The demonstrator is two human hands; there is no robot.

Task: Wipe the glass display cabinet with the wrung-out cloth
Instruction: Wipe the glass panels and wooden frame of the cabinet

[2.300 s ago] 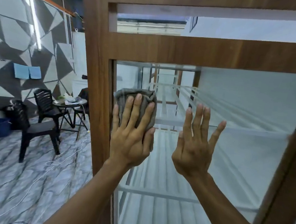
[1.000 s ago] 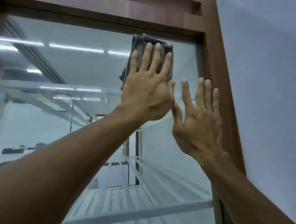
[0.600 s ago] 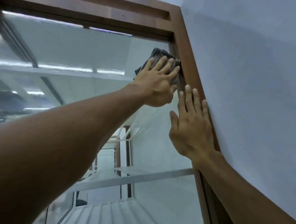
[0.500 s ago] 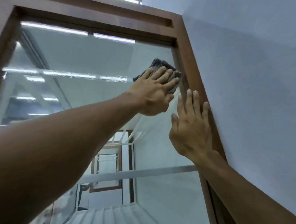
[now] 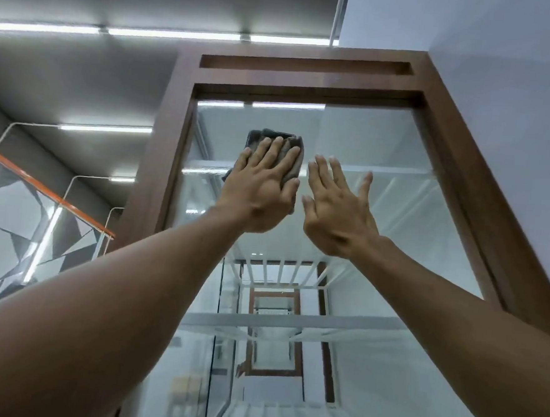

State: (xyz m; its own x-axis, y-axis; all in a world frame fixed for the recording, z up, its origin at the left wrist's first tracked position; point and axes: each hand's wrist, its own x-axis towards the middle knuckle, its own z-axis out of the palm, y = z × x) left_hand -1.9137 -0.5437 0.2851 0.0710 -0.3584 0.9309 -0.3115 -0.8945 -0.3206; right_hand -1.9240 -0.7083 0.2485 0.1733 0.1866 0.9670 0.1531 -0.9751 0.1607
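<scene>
A tall glass display cabinet with a dark wooden frame (image 5: 312, 80) rises in front of me, seen from below. Its glass pane (image 5: 385, 144) shows white slatted shelves inside. My left hand (image 5: 262, 188) presses a folded grey cloth (image 5: 273, 143) flat against the upper part of the glass, left of the pane's middle. The cloth sticks out above and beside my fingers. My right hand (image 5: 335, 209) is just to the right of it, fingers spread, palm toward the glass, holding nothing.
A plain pale wall (image 5: 504, 77) runs along the cabinet's right side. To the left are a ceiling with strip lights (image 5: 168, 34), an orange pipe (image 5: 44, 189) and a grey patterned wall (image 5: 2, 222).
My left hand has slid the cloth leftward from the pane's top right corner toward the upper middle. My right hand has followed, leaving the right frame. The view has tilted up.
</scene>
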